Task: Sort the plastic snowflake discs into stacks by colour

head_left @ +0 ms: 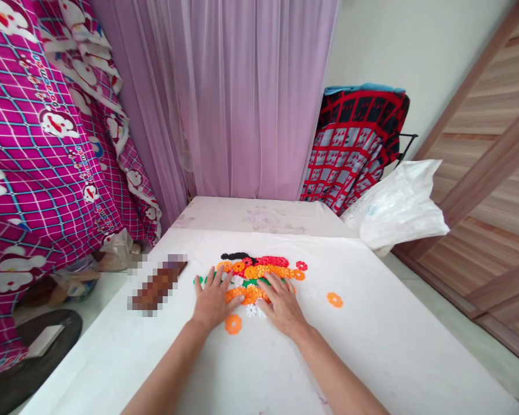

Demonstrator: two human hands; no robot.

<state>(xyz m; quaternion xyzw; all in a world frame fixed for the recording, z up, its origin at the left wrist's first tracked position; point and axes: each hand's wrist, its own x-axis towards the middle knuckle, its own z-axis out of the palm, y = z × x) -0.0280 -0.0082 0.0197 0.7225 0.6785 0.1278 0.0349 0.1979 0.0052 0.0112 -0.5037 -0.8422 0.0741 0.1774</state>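
Note:
A pile of flat, flower-shaped plastic discs point(246, 295) lies on the white table in orange, red, green, white and black. My left hand point(214, 300) rests palm down over the pile's left part, its fingers spread, with green and white discs around the fingertips. Palm down on the right part is my right hand point(283, 302), also with fingers apart. Both hands cover some of the discs. One orange disc point(233, 324) sits nearer to me between the hands. Another orange disc point(335, 300) lies apart to the right, and a black row of discs point(236, 256) is at the back.
A pixelated brown object point(158, 285) lies at the table's left. White cloth covers the table point(354, 357). Beyond its right edge stands a white plastic bag point(398, 204). Purple curtains point(251, 98) hang behind, and a pink patterned blanket point(56, 150) hangs at the left.

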